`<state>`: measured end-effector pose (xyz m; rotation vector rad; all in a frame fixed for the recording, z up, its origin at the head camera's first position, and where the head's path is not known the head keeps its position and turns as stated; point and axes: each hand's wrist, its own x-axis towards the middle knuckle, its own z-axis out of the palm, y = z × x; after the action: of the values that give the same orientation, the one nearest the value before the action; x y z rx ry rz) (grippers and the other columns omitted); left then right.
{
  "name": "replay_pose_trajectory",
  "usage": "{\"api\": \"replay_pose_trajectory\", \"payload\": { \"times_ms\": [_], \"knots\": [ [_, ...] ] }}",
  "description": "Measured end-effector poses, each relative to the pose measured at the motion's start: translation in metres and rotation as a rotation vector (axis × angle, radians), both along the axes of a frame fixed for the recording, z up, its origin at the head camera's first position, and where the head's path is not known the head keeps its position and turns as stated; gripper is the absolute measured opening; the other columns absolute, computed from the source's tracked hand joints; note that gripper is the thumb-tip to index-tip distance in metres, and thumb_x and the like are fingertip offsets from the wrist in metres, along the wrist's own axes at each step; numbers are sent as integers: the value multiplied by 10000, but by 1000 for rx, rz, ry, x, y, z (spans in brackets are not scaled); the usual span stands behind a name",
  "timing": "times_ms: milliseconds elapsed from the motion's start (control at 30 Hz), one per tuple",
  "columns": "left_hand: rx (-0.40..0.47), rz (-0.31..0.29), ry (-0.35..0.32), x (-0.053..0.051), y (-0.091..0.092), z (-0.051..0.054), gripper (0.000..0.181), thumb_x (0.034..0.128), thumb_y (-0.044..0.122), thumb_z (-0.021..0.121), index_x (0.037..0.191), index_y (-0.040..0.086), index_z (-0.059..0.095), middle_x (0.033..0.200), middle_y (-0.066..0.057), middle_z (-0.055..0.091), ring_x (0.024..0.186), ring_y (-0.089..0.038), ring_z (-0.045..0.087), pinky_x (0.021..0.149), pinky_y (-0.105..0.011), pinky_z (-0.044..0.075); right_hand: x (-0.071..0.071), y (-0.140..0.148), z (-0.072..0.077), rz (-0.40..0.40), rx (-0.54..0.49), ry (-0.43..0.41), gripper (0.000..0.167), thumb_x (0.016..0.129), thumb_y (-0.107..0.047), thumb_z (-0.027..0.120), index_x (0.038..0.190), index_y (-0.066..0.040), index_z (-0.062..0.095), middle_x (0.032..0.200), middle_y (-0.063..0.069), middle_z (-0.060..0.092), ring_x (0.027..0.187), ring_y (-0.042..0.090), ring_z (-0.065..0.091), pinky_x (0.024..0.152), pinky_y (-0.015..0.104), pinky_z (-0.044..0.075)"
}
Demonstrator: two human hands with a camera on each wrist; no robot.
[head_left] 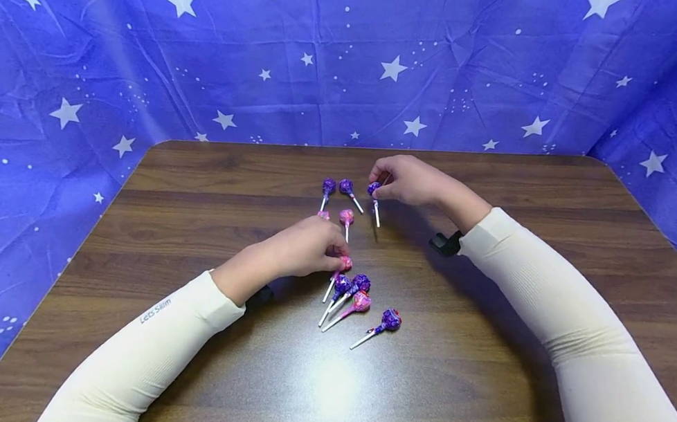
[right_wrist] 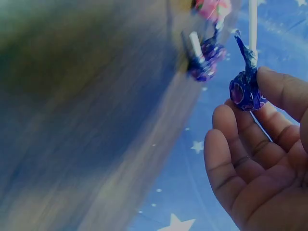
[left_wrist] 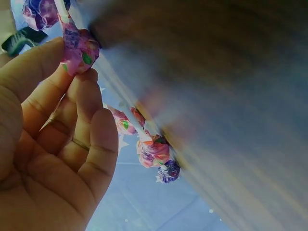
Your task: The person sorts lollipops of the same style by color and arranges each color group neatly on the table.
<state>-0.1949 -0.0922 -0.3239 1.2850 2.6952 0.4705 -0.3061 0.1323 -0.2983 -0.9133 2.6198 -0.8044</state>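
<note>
Curtained tabletop setting, room type indeterminable: a wood-grain table (head_left: 469,386) stands before blue, star-printed cloth (head_left: 350,52) hanging behind it and along both sides.

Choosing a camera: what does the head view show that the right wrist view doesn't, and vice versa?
Only the head view: the left hand pinching a pink lollipop, and both white sleeves.
Only the right wrist view: the palm of the right hand.
Both: that hand pinching a purple lollipop, the wooden table and the starry curtain.
</note>
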Motion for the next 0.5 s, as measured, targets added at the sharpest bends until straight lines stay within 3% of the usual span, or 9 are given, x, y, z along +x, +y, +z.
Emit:
{"api": "replay_pose_trajectory", "payload": {
  "times_ms": [233, 500],
  "knots": [
    [-5, -9, 23, 0, 1, -1, 105, 908, 197, 732, 901, 103, 778, 824, 29, 670, 763, -143, 601, 757, -315, 458, -30, -11, -15, -52, -5, -42, 164, 894, -60, 702, 1039, -10, 642, 963, 105, 671, 928, 235, 606, 844, 373, 467],
    [-8, -13, 37, 1, 1, 1, 102, 907, 205, 731, 893, 116, 781, 823, 38, 675, 778, -158, 616, 853, -373, 422, -47, -21, -26, -79, 28, -74, 162, 881, -48, 712, 1018, 3, 642, 921, 91, 654, 868, 220, 570, 818, 352, 440]
  ]
}}
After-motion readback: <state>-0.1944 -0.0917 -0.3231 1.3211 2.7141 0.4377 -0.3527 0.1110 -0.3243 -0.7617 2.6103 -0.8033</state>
